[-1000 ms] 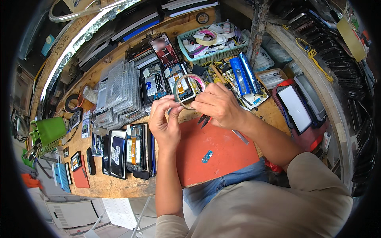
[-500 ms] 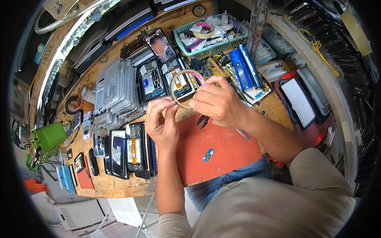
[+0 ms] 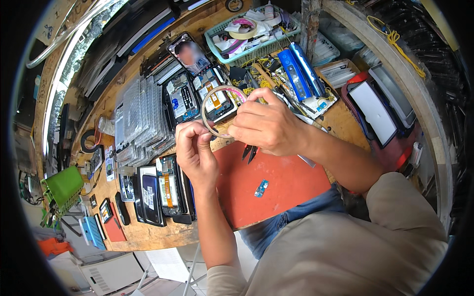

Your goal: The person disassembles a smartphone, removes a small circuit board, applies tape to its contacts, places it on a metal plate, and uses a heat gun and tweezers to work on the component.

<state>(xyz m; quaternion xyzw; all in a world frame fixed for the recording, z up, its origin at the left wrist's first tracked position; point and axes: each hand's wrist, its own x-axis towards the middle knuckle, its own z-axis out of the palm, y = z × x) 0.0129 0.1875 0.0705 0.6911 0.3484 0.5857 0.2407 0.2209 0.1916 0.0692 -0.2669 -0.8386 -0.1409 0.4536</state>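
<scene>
Over the far edge of a red mat (image 3: 291,185), a thin roll of tape (image 3: 204,111) is held upright between my two hands. My left hand (image 3: 196,153) pinches its lower left rim between thumb and fingers. My right hand (image 3: 266,124) has its fingers closed at the roll's right side. Dark pointed blades (image 3: 250,154), like scissors, stick out below my right hand; their handles are hidden, and I cannot tell whether that hand holds them. A small blue circuit board (image 3: 261,188) lies on the mat.
Opened phones (image 3: 181,98) lie behind the roll. Stacked clear plastic trays (image 3: 143,113) stand left, with more phones (image 3: 170,190) nearer me. A green basket (image 3: 252,54) of tapes and blue tools (image 3: 295,74) are at the back. A metal strip (image 3: 307,161) shows under my right forearm.
The view has shifted slightly. Both hands and the tape roll have moved a little left against the mat. My grip on the roll looks the same.
</scene>
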